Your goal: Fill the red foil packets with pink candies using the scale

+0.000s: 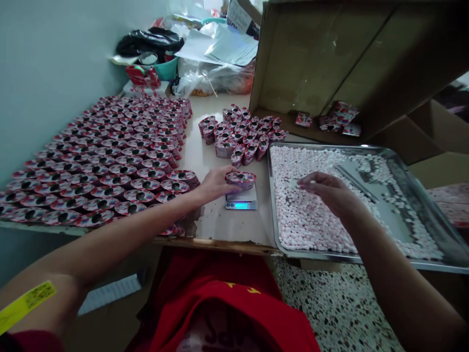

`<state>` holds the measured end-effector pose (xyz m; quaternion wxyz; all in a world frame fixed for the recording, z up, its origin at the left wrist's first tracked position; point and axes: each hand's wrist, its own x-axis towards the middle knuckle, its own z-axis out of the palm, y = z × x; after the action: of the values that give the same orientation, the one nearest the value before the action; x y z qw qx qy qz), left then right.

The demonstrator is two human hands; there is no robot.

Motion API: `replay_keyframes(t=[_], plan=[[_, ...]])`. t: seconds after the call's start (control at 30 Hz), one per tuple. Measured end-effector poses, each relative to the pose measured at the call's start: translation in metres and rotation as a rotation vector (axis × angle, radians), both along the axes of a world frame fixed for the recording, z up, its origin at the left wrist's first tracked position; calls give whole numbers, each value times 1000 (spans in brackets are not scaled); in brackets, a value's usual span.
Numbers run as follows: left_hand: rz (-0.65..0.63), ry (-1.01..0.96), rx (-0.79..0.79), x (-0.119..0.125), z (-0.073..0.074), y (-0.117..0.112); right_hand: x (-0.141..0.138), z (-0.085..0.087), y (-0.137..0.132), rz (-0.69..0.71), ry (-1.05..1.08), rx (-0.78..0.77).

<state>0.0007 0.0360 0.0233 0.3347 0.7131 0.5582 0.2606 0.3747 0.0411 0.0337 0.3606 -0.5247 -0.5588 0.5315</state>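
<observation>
A small digital scale (241,205) with a lit blue display sits near the table's front edge. On its plate stands an oval red-and-pink printed pack (241,179), with a hole in its top. The fingers of my left hand (219,183) are closed around the pack's left side. Over to the right, my right hand (330,191) is just above a metal tray (274,215) spread with small white and pinkish candy-like pieces (311,225). Its fingertips are pinched together, with a white piece showing between them. A flat metal bar (356,184) lies in the tray beside this hand.
Rows of similar packs (120,168) fill the table's left side. A smaller group (244,132) stands behind the scale. A large cardboard box (300,58) lies open at the back right, several packs inside. Plastic bags (216,80) and a teal basin (166,70) sit at the back.
</observation>
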Motion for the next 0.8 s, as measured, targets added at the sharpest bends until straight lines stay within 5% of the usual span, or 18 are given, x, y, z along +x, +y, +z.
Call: replay_keyframes(t=[0.1, 0.17, 0.33, 0.4, 0.6, 0.8], plan=[[24, -114, 122, 13, -4, 3, -14, -1, 5, -6, -224, 183], [-19, -52, 349, 24, 3, 6, -33, -3, 7, -89, -142, 163], [-384, 314, 1085, 69, 36, 24, -79, -6, 19, -267, 598, -386], [-480, 409, 1233, 90, 42, 34, -81, -7, 25, -305, 861, -536], [-534, 495, 1235, 127, 27, 60, -59, -22, 31, -374, 1090, -704], [-210, 292, 996, 138, 13, 58, -58, -29, 38, -370, 1096, -740]])
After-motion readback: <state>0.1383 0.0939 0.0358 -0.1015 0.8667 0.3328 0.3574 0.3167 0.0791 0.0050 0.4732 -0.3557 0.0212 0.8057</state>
